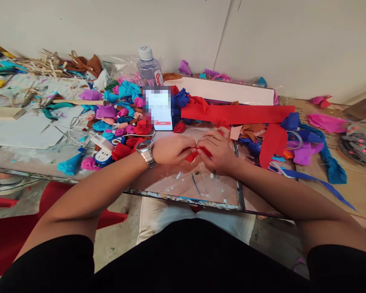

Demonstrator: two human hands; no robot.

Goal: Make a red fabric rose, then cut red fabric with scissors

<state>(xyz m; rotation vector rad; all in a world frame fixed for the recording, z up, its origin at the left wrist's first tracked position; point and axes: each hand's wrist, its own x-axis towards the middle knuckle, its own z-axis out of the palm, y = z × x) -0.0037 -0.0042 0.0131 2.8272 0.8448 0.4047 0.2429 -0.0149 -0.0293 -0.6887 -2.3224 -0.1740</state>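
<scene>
My left hand (172, 149) and my right hand (217, 151) meet over the middle of the worktable (183, 183), fingers closed together on a small piece of red crepe paper (197, 154). A metal watch (146, 152) is on my left wrist. Just beyond the hands stands a phone (158, 109) with its screen lit. A long red paper strip (238, 114) lies behind my right hand, and a shorter red strip (271, 144) lies to its right.
Rolled paper flowers in pink, blue, purple and red (122, 118) pile up at left. A water bottle (149, 69) stands at the back. Wooden sticks (51, 63), pliers (53, 110), a power strip (103, 152), blue strips (329, 162) and a tape roll (295, 140) lie around.
</scene>
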